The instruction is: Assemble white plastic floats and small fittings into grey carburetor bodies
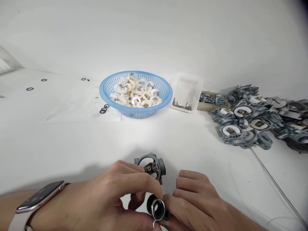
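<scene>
Between my two hands, close to the lower edge, is a short black tube-like part [150, 205] with a round opening. A thin metal wire clip [155, 223] loops round its near end. My left hand [115, 192] is closed on this part, index finger over its top and thumb low beside it. My right hand [197, 202] has curled fingers and meets the part's right side; its thumb is mostly hidden. Just beyond my left fingers sits a grey metal carburetor body [160, 165] with a white float and brass pieces, partly covered by the hand.
A blue basket [106, 91] holds many white floats. Beside it stands a clear plastic tray [186, 83] with small metal pins. A cardboard box [204, 106] and a pile of carburetors [243, 118] lie at right, near a thin rod [276, 184]. Black O-rings [103, 110] lie left.
</scene>
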A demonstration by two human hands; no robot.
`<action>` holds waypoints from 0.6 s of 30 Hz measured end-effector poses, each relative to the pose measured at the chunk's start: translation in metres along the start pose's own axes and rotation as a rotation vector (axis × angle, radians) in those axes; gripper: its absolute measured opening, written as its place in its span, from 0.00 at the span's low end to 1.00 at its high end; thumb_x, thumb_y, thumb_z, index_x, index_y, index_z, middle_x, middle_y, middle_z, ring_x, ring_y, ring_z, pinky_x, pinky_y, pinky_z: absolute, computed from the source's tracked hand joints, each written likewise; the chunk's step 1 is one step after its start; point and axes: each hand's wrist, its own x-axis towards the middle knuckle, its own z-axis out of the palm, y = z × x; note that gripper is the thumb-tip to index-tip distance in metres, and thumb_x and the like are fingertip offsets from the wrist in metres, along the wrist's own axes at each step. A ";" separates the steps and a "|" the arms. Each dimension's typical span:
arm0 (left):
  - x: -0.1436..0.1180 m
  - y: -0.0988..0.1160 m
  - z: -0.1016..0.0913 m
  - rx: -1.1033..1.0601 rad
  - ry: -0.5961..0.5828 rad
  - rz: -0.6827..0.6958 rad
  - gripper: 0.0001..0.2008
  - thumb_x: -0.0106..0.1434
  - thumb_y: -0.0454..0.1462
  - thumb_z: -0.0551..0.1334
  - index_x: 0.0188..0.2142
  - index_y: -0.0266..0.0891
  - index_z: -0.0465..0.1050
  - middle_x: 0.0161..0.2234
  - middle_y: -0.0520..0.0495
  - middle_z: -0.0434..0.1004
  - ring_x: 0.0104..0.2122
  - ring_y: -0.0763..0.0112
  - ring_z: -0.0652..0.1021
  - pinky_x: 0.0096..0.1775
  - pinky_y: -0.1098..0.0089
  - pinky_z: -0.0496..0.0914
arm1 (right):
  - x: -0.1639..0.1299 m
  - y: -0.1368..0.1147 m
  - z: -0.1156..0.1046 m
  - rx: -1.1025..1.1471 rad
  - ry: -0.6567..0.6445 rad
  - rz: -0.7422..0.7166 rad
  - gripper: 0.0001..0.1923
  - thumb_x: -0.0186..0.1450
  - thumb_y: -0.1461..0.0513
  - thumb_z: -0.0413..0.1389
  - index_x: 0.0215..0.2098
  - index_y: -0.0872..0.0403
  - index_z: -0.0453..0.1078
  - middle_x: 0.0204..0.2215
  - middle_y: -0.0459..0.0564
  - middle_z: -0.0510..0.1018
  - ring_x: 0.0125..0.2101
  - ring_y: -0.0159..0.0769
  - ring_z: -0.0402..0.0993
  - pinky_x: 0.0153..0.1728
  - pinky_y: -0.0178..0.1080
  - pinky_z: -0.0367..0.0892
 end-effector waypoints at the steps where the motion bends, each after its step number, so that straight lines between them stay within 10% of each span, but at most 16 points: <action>1: -0.001 -0.001 0.001 0.001 0.008 0.010 0.13 0.70 0.49 0.74 0.45 0.45 0.82 0.28 0.55 0.80 0.26 0.73 0.80 0.36 0.77 0.75 | 0.000 0.000 0.000 0.006 0.009 -0.004 0.17 0.82 0.56 0.53 0.36 0.51 0.75 0.24 0.43 0.78 0.24 0.32 0.72 0.35 0.35 0.72; 18: -0.002 -0.002 0.003 -0.004 0.046 0.035 0.13 0.70 0.49 0.75 0.44 0.45 0.81 0.27 0.56 0.78 0.25 0.74 0.79 0.34 0.76 0.74 | -0.002 -0.001 0.002 0.015 0.007 0.020 0.19 0.83 0.56 0.52 0.36 0.52 0.76 0.26 0.44 0.79 0.27 0.34 0.75 0.38 0.35 0.74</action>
